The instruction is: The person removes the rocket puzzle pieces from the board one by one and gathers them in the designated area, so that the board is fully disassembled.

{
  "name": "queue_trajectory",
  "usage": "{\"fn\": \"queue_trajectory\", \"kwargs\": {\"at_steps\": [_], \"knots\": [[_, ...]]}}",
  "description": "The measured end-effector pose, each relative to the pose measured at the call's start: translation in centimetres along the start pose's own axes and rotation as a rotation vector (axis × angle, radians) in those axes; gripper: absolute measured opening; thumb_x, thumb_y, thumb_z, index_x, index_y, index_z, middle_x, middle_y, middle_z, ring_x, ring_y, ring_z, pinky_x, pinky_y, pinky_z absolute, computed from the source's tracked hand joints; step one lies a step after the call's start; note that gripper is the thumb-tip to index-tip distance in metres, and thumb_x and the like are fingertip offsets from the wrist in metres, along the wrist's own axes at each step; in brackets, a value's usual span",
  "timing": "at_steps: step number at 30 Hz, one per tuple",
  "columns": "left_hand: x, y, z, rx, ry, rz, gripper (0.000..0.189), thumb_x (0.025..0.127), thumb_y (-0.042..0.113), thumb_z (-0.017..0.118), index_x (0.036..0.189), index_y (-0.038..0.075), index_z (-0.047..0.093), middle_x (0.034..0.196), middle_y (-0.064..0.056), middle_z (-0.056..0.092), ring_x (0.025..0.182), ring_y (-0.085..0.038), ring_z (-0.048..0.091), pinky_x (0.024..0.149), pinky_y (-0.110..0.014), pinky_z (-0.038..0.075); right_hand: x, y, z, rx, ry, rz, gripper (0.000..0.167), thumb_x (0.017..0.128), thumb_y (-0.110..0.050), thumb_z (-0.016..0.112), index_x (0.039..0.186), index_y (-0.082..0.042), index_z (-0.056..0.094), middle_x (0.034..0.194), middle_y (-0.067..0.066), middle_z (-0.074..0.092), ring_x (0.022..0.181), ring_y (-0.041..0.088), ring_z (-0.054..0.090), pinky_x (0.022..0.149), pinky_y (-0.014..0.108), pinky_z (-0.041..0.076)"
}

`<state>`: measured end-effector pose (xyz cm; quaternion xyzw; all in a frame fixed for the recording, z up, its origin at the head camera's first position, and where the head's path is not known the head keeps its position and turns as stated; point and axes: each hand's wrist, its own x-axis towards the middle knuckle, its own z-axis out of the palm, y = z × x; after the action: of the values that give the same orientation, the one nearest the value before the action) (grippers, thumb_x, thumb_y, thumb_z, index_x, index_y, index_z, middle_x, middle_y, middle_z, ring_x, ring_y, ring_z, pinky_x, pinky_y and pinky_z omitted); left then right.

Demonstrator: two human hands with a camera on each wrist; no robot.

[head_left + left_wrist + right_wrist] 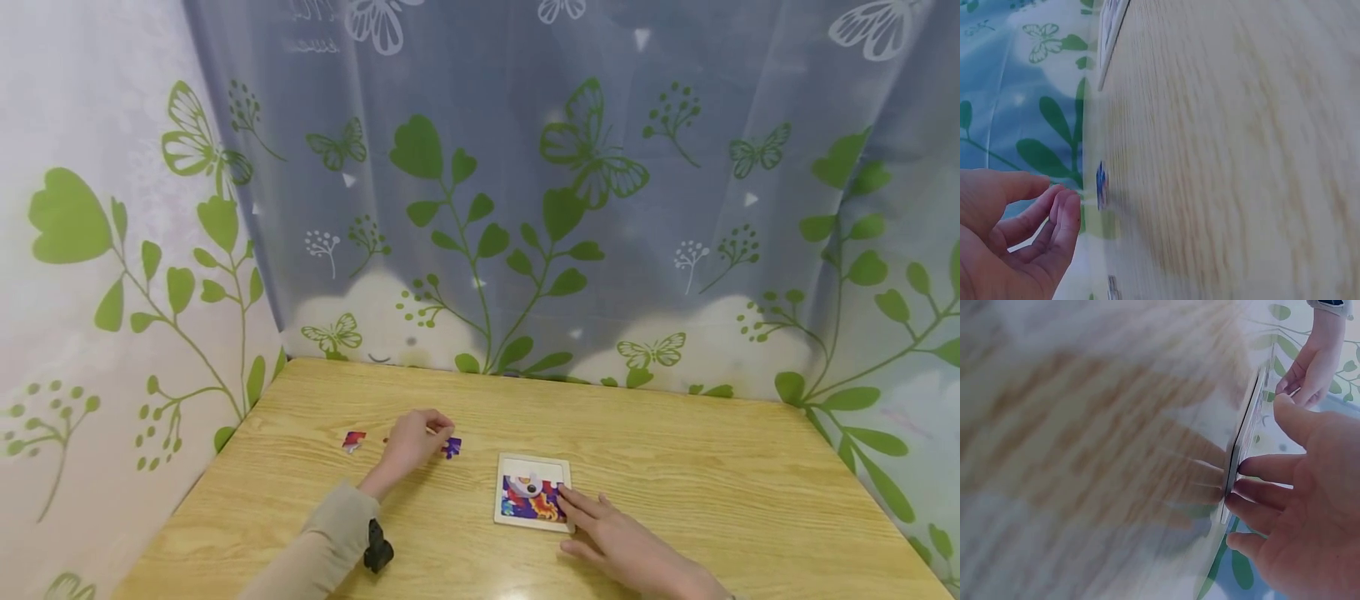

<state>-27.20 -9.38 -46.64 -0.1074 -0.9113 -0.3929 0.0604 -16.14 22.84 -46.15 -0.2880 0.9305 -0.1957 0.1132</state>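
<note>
A square jigsaw tray (534, 457) with a pale wooden border lies on the table, its lower part filled with colourful pieces and its top strip bare. My right hand (618, 542) rests its extended fingertips on the tray's right edge; the right wrist view shows these fingers (1266, 465) touching the rim. To the tray's left, my left hand (412, 442) hovers just above the table, fingers loosely bent toward the thumb, with nothing visible between them in the left wrist view. Beside its fingertips lies a purple puzzle piece (452, 448). Left of that hand sits a red and purple piece (353, 440).
Part of another small piece (386, 440) shows behind my left hand, mostly hidden. The wood-grain table (675, 467) ends at a curtain (510, 208) printed with leaves and butterflies, which also rises along both sides.
</note>
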Motion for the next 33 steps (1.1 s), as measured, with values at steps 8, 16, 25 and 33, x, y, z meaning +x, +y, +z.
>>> {"fn": "queue_trajectory", "kwargs": {"at_steps": [8,16,25,33], "knots": [[-0.3,1.4,1.0,-0.036,-0.054,0.093,0.01,0.097,0.013,0.069,0.1,0.008,0.077,0.094,-0.006,0.074,0.078,-0.016,0.069,0.064,-0.027,0.054,-0.1,-0.3,-0.2,-0.027,0.04,-0.03,0.067,0.105,-0.047,0.05,0.15,0.001,0.044,0.16,0.021,0.035,0.139,0.046,0.042,0.112,0.066,0.028],[-0.5,3.1,2.7,-0.047,-0.155,0.2,0.014,0.098,0.015,0.067,0.103,0.007,0.076,0.098,-0.007,0.074,0.084,-0.018,0.069,0.074,-0.028,0.057,0.9,-1.5,0.2,-0.06,0.026,-0.097,0.066,0.105,-0.047,0.05,0.152,-0.002,0.043,0.16,0.016,0.038,0.141,0.039,0.043,0.112,0.064,0.03],[-0.8,4.7,4.3,-0.062,-0.281,0.207,0.013,0.098,0.014,0.067,0.104,0.007,0.076,0.101,-0.006,0.075,0.088,-0.017,0.068,0.079,-0.028,0.056,2.0,-2.8,1.0,-0.129,0.003,-0.136,0.065,0.105,-0.049,0.047,0.152,-0.005,0.044,0.16,0.011,0.038,0.144,0.031,0.041,0.114,0.061,0.032],[-1.1,5.3,4.7,-0.033,-0.36,0.199,0.014,0.099,0.017,0.067,0.104,0.009,0.077,0.099,-0.003,0.075,0.085,-0.011,0.065,0.077,-0.024,0.053,2.0,-3.2,1.3,-0.199,0.018,-0.175,0.062,0.106,-0.046,0.047,0.149,-0.001,0.048,0.16,0.013,0.038,0.145,0.032,0.039,0.112,0.059,0.035]]}}
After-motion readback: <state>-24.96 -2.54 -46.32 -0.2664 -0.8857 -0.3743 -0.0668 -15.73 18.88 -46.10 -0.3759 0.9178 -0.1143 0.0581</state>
